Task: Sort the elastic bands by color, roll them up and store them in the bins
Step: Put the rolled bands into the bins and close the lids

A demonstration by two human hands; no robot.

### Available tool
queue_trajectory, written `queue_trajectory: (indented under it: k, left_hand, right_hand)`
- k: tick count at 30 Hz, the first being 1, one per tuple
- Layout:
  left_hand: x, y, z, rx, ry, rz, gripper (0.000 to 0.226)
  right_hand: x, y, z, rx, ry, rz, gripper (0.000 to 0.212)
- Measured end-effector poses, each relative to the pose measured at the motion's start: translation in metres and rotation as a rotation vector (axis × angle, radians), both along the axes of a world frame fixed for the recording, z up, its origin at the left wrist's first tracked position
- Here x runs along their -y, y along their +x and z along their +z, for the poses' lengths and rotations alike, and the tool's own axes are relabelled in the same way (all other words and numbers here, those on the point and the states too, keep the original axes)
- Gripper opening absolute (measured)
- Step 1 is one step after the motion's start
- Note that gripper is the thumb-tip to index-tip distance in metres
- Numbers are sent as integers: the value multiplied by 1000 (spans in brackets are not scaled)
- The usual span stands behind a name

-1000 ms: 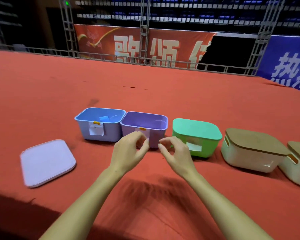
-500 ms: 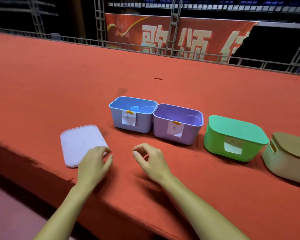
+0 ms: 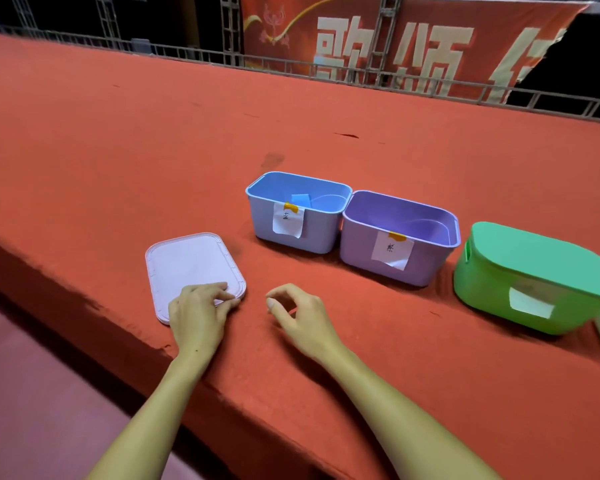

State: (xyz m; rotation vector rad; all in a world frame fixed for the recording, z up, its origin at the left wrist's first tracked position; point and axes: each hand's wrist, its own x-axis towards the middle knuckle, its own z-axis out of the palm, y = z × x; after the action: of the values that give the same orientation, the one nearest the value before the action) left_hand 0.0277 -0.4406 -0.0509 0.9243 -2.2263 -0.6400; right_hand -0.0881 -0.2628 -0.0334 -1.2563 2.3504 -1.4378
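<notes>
Left hand grips near corner of flat pale-pink plastic lid, left of open purple plastic bin. Right hand loosely curled, empty. Lift lid level, seat squarely on purple bin.

Event hall stage — red carpet, banner
</notes>
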Motion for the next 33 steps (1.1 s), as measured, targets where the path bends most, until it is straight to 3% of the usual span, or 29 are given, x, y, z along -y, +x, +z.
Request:
queue_trajectory:
  k: [9, 14, 17, 22, 28, 33]
  left_hand:
    - [-32, 2, 38, -68, 147, -72, 9]
    - [-76, 4, 79, -230, -26, -131, 6]
    - [-108, 2, 106, -295, -168, -145, 9]
    - [-150, -10, 139, -444, -270, -209, 17]
    - [-183, -35, 165, -603, -103, -299, 5]
    - [-189, -59, 169, -679, -11, -298, 8]
  right_hand:
    - [-16, -2, 4, 34, -17, -5, 13]
    - [-37, -3, 23, -2, -83, -36, 17]
    - [-56, -7, 34, -29, -123, -67, 30]
    - [-92, -23, 49, 7, -159, -249, 79]
    - [-163, -41, 51, 11, -183, -428, 82]
    - [-193, -56, 49, 152, -332, -506, 78]
